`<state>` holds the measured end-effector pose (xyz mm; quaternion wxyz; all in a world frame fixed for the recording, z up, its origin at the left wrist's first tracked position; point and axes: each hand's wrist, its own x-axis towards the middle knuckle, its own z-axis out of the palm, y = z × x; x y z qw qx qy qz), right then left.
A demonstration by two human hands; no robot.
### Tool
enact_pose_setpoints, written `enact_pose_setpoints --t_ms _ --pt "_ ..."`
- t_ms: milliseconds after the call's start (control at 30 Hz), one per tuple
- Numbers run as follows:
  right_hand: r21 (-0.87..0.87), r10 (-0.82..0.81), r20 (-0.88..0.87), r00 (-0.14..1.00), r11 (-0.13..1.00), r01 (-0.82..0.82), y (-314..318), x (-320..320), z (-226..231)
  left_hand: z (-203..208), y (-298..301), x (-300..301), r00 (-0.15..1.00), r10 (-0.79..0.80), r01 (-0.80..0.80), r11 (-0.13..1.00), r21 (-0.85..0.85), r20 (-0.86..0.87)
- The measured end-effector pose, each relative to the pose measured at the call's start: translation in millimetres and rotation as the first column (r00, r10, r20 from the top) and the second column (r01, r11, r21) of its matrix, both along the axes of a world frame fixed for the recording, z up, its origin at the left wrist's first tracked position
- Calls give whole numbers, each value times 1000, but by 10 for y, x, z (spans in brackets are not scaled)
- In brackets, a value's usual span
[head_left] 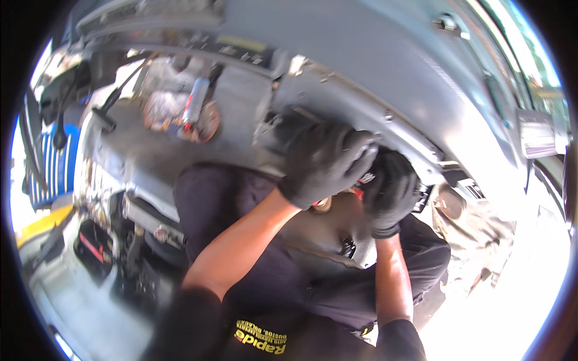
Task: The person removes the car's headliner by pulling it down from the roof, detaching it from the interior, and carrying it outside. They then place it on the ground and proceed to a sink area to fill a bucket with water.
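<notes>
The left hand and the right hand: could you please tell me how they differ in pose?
The left hand sits higher in the picture; the right hand sits lower. The left hand's forearm slants up toward the right, while the right hand's forearm runs nearly straight up. Both are gloved in black and close together; what they hold is mostly hidden.

The left forearm [244,246], bared, is extended obliquely up and to the right, and the black-gloved left hand [328,161] is held with fingers curled, just beside the right hand [391,189]. The right forearm [393,277] is raised nearly upright in view; its gloved hand is likewise curled, the fingertips being partly hidden.
</notes>
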<state>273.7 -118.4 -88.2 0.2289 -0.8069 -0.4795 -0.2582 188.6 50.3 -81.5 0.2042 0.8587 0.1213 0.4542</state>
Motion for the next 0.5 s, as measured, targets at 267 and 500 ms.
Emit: enact_pose_setpoints --t_ms 267,500 --pt "29 59 -26 998 998 -58 27 12 140 81 -18 6 1000 22 -21 999 40 -21" --pt "45 42 -40 998 998 -41 24 -28 209 187 -3 -9 1000 4 -4 1000 21 -23"
